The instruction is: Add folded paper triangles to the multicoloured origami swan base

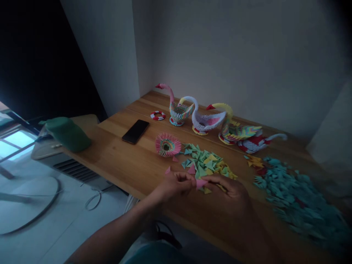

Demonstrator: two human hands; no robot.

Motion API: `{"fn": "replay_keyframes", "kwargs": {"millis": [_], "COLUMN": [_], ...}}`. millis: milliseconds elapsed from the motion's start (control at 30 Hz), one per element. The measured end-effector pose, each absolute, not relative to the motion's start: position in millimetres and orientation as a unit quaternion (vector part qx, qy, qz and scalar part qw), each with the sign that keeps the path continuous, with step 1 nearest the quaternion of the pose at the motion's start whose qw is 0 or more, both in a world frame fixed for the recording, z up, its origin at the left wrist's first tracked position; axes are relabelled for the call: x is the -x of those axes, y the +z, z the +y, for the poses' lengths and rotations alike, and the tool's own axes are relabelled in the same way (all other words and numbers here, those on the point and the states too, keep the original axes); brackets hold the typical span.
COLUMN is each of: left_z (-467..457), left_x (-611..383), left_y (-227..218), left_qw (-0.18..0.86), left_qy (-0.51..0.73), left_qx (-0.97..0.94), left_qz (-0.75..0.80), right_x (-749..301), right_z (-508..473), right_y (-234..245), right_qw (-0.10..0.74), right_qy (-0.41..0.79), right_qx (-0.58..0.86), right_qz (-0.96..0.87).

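Observation:
My left hand [176, 185] and my right hand [229, 189] meet above the table's near side, fingers pinched together. Between their fingertips is a small pink folded paper triangle [201, 183], gripped from both sides. Just beyond lies a loose pile of green and yellow paper triangles [205, 159], with a few pink ones at its left edge. Behind my left hand stands a round paper piece [167, 145], its outer ring pink and its inner rings multicoloured, with a dark hole in the middle.
Several folded-paper swans [205, 123] line the back of the wooden table [115, 154], near the wall. A red and white paper ring [157, 115] and a black phone [135, 131] lie at left. Many teal paper pieces [299, 198] spread at right. A green cap [67, 134] sits beyond the left edge.

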State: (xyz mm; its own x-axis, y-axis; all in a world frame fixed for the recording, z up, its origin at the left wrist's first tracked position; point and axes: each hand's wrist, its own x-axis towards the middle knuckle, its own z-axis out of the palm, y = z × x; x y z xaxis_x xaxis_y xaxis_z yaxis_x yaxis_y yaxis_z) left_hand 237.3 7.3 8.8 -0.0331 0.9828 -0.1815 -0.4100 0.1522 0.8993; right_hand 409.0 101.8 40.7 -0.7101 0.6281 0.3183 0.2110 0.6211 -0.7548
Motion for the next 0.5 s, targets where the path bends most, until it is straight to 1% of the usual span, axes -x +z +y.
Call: {"fn": "replay_keyframes", "kwargs": {"millis": [167,400,500], "left_z": [5.9,0.8,-0.4], "left_x": [-237.5,-235.3,-234.9], "left_y": [6.5,7.9,10.7], "left_qw": [0.701,0.732,0.747], "left_qy": [0.562,0.538,0.544], "left_qx": [-0.256,-0.25,-0.238], "left_qz": [0.356,0.337,0.299], "right_x": [-406.7,-402.6,-400.0], "right_z": [100.7,99.5,99.2], "right_y": [41.0,39.9,41.1], "right_qw": [0.27,0.251,0.237], "right_qy": [0.381,0.411,0.455], "right_qx": [0.278,0.309,0.322], "right_qz": [-0.84,-0.82,-0.795]}}
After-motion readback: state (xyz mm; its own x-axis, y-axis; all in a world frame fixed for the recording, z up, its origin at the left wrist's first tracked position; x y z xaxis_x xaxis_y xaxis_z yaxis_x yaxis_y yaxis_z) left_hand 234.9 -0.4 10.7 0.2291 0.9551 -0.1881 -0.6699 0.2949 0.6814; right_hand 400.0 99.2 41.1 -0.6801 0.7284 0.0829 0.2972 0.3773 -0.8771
